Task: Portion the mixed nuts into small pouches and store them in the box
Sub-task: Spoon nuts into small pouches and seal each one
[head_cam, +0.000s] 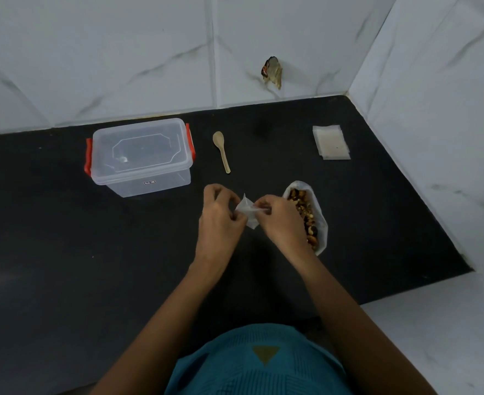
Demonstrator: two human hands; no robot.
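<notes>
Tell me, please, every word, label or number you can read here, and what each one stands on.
Sticker on the front wall of the clear box: dark print, too small to read.
Shirt: a plain triangle, no lettering.
Pouch: no print visible.
No legible text anywhere.
</notes>
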